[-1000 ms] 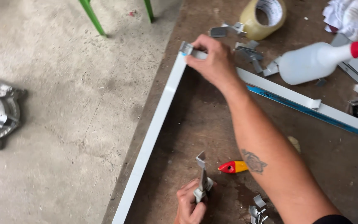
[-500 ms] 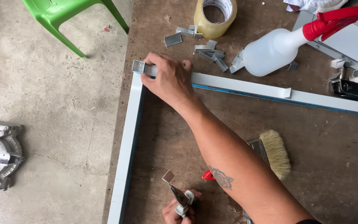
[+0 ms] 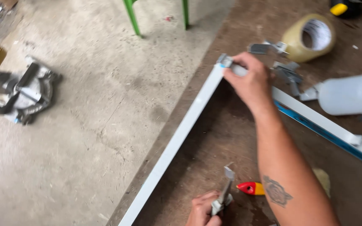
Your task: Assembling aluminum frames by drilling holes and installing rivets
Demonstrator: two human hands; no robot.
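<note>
My right hand (image 3: 250,81) is closed over the corner of a white metal frame (image 3: 177,142), where a grey corner piece (image 3: 224,60) sticks out at the joint. The tattooed forearm reaches across the brown workbench (image 3: 227,138) from the lower right. The frame's second rail (image 3: 327,125) runs right from that corner, with a blue strip along it. Near the bottom edge, my left hand (image 3: 202,211) grips a small grey metal bracket (image 3: 226,186), held upright inside the frame. A red and yellow tool tip (image 3: 250,188) lies just right of it.
Loose metal brackets (image 3: 288,71), a roll of brown tape (image 3: 308,37) and a white plastic bottle (image 3: 352,94) lie beyond the frame corner. On the concrete floor to the left sits a mitre saw (image 3: 26,94). Green chair legs (image 3: 133,16) stand at the top.
The view has swung, so the frame now lies diagonally and the saw shows more fully. My right hand stays on the corner; my left hand still holds the bracket.
</note>
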